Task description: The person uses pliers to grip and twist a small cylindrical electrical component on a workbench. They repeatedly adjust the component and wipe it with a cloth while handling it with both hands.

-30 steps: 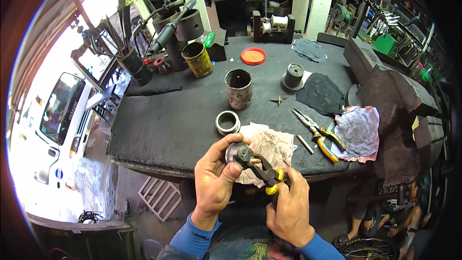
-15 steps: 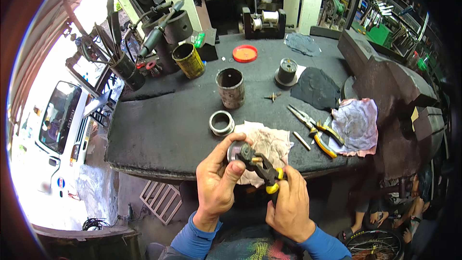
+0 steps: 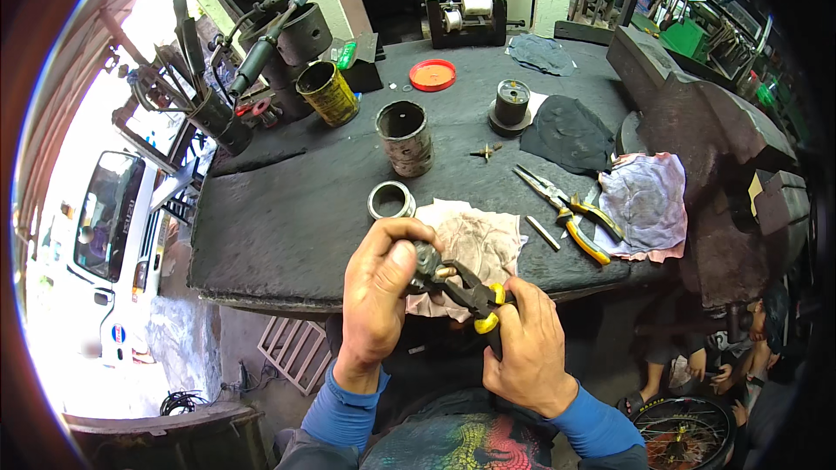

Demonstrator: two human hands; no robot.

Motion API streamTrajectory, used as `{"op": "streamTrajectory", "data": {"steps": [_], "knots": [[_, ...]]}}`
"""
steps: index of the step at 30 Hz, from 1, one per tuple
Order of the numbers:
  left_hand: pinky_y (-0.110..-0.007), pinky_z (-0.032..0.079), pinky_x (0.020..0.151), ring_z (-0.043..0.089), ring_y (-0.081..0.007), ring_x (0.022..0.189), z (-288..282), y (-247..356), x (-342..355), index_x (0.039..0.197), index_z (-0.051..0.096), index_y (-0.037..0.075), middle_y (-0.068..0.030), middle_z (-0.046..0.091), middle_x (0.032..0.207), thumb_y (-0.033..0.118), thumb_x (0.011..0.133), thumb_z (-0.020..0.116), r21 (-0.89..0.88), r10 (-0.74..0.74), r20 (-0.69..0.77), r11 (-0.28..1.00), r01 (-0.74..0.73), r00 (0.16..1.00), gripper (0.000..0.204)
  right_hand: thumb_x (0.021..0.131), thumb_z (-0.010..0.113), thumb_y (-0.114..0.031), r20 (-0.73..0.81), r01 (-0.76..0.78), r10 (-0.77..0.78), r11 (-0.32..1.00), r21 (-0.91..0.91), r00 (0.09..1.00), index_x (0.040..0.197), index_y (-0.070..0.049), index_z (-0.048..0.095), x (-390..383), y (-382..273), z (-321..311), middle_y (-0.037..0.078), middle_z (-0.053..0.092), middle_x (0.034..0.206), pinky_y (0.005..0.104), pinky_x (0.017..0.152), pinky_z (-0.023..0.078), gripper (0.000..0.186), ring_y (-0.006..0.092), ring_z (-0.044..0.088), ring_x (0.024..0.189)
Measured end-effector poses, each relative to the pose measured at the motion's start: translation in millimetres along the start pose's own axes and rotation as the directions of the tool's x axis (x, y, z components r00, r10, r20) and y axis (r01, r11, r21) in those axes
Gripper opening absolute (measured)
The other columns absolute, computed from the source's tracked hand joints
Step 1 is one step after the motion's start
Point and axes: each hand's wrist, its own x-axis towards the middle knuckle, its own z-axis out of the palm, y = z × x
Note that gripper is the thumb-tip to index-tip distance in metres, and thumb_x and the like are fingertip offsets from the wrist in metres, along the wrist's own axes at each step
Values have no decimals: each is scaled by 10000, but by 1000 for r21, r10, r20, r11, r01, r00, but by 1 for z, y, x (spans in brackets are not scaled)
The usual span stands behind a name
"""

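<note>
Near the bench's front edge, my left hand (image 3: 376, 289) is closed round a small dark metal part (image 3: 425, 265); the fingers hide much of it. A short brass-coloured pin (image 3: 446, 271) sticks out of its side. My right hand (image 3: 531, 341) grips pliers (image 3: 477, 298) with yellow and black handles, their jaws reaching to the part beside the pin. Whether the jaws pinch the pin I cannot tell. A stained pinkish cloth (image 3: 470, 239) lies beneath the hands, and a metal ring (image 3: 392, 201) stands just beyond my left hand.
On the dark bench (image 3: 270, 235) stand a worn metal cylinder (image 3: 406, 144), a yellow tin (image 3: 328, 94) and a red lid (image 3: 433, 76). To the right lie long-nose pliers (image 3: 566, 213), a short rod (image 3: 542, 233) and a greyish cloth (image 3: 643, 204). A large vise (image 3: 697, 139) rises at the right.
The whole view has shifted slightly, moving the bench things up and left. The part has turned a little in my left hand; its pale round end no longer shows. Both grips are kept.
</note>
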Motion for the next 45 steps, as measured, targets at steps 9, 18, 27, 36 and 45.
{"op": "streamTrajectory", "data": {"steps": [9, 18, 27, 36, 45], "knots": [[-282, 453, 689, 557, -127, 705, -9, -2, 12, 853, 635, -23, -78, 635, 785, 359, 1145, 342, 307, 44, 65, 950, -62, 997, 563, 578, 800, -77, 37, 3, -3, 1000, 20, 999, 1065, 25, 574, -3, 0, 7, 270, 527, 1296, 525, 997, 455, 547, 462, 558, 1175], [-307, 462, 647, 563, -167, 663, 7, -19, 5, 815, 584, -38, -123, 605, 754, 277, 1118, 341, 312, 344, -155, 906, -285, 926, 500, 576, 719, -6, 0, -20, 20, 998, 57, 1000, 1067, 67, 555, -5, -12, 16, 308, 534, 1279, 522, 976, 484, 524, 491, 571, 1134], [-302, 465, 634, 578, -183, 666, 12, -1, 9, 844, 566, -26, -148, 600, 764, 331, 1134, 334, 129, 260, -88, 960, -248, 962, 515, 576, 786, -46, -61, 13, -14, 1000, -17, 998, 1088, 27, 606, -6, -10, 9, 258, 497, 1367, 594, 1062, 408, 548, 475, 516, 1250], [-252, 441, 515, 551, -125, 560, 11, 3, 2, 890, 573, 26, -145, 649, 733, 411, 1128, 356, -84, 2, -7, 996, -3, 1000, 503, 578, 728, -22, -40, 82, -88, 988, -134, 995, 1085, 39, 595, -4, -4, -13, 272, 492, 1381, 620, 1115, 380, 528, 502, 489, 1301], [-221, 365, 429, 494, -72, 473, 0, 15, 4, 857, 614, 36, -89, 661, 687, 394, 1112, 394, 24, -221, 131, 975, 220, 966, 491, 667, 731, -34, 79, 77, -64, 982, -170, 995, 1159, 78, 577, -14, -7, -12, 279, 466, 1386, 661, 1112, 370, 527, 511, 477, 1313]]}}
